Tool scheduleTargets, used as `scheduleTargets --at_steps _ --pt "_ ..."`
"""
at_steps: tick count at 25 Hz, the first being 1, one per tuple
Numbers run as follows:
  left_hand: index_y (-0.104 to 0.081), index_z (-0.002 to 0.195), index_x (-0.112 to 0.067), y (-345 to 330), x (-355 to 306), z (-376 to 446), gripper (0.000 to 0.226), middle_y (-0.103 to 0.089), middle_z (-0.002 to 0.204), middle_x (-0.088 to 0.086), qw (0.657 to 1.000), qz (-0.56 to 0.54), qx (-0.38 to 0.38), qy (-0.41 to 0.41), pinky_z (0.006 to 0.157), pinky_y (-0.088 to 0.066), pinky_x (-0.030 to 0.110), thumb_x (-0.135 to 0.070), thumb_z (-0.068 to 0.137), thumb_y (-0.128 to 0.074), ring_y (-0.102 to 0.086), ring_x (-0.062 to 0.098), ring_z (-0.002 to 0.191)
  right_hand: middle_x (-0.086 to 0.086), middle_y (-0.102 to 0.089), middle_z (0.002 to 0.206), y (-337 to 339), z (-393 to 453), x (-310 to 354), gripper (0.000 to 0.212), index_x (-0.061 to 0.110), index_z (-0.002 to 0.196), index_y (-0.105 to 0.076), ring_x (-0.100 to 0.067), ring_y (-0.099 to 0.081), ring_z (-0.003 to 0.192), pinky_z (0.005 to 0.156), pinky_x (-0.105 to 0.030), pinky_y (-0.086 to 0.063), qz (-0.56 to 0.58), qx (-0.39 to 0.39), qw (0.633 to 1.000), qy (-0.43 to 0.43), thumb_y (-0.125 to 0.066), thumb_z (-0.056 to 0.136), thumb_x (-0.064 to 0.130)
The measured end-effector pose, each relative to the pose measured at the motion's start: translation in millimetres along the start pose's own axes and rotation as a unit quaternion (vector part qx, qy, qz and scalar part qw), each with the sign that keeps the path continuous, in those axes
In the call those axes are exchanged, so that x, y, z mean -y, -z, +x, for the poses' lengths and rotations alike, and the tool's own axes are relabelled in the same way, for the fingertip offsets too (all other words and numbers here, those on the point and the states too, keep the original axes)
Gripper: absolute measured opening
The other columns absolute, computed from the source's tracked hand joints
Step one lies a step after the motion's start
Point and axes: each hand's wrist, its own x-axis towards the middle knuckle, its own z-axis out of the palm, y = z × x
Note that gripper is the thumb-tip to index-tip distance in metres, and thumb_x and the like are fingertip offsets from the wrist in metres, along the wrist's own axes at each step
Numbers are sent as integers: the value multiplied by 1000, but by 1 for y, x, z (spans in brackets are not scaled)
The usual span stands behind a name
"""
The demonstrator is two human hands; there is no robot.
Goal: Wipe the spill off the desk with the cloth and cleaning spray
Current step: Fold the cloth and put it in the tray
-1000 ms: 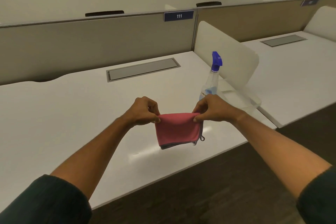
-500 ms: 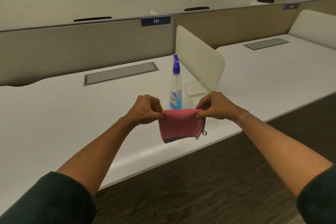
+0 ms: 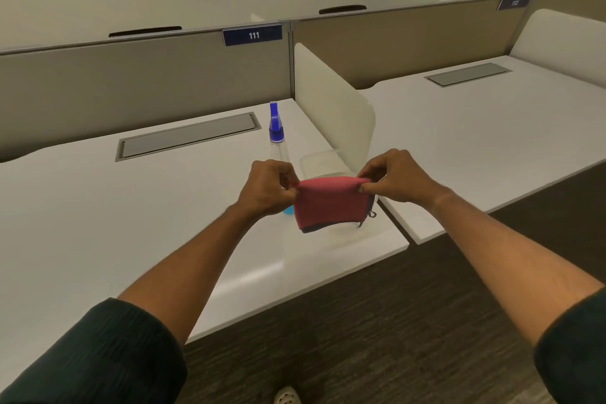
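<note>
Since half a second ago, the white laminate desk has slid left in view. Standing on it, the clear spray bottle with blue nozzle — behind the left hand. Left and right hand pinch the folded pink cloth taut above the desk's right front corner.

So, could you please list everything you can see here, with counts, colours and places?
cloth: one, pink, held up above the desk's front edge
spray bottle: one, clear with blue top, standing on the desk behind the hands
desks: two, white, side by side
divider: one, white, between the desks
number signs: two, blue, on the back partition
shoe: one, pale, on the floor
left hand: pinching the cloth
right hand: pinching the cloth
</note>
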Motion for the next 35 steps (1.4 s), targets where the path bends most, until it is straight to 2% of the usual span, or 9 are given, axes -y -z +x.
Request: scheduleTargets --at_steps 6,12,16,18,21,26,32,35 --pt "-71 89 -8 -21 5 52 13 -70 85 5 1000 -15 -14 -20 75 -58 28 -7 76 -72 -67 20 80 5 -72 77 2 34 -24 17 15 90 -79 -1 -66 70 64 -4 -49 -27 -64 998 -6 -79 73 13" --pt "-71 83 -8 -40 11 84 10 -72 81 5 999 -21 -26 -41 72 -59 30 -5 74 -70 -66 19 75 4 -74 78 -8 53 -45 13 15 87 -78 -4 -68 71 70 -8 -52 -40 -110 993 -19 -77 74 11" --pt "-72 84 -7 -49 12 91 10 -72 82 7 998 -26 -30 -46 73 -58 30 -5 75 -70 -65 19 75 3 -74 79 -14 61 -55 15 15 88 -78 -8 -69 73 74 -18 -55 -29 -133 990 -25 -76 73 10" --pt "-72 85 -8 -52 11 94 10 -72 82 6 998 -24 -25 -49 73 -58 30 -7 75 -71 -65 19 75 4 -74 78 -14 64 -60 15 15 87 -78 -7 -69 72 74 -15 -54 -26 -134 990 -27 -76 73 10" --pt "-72 84 -8 -57 16 94 9 -72 82 6 999 -25 -9 -39 72 -59 30 -7 75 -72 -65 19 75 6 -74 77 -15 63 -67 14 17 86 -78 -4 -68 72 73 -12 -53 -30 -107 994 -21 -77 73 13" --pt "-73 82 -9 -63 26 80 10 -72 82 6 999 -18 10 -29 70 -59 29 -5 74 -74 -67 19 75 4 -73 78 -24 57 -79 14 15 87 -78 -8 -68 71 72 -21 -57 -20 -53 998 13 -78 73 13" --pt "-74 82 -9 -71 22 68 13 -72 81 5 999 -3 36 -14 71 -61 31 0 72 -74 -68 17 75 6 -72 76 -20 58 -97 15 15 87 -77 -6 -67 73 73 -23 -58 -5 55 998 23 -76 73 9" --pt "-75 86 -10 -81 10 65 15 -74 85 4 997 14 80 -5 76 -61 30 -1 74 -73 -69 16 78 5 -73 79 -13 60 -110 14 16 89 -78 -7 -68 74 76 -24 -59 -26 106 993 35 -77 76 12"
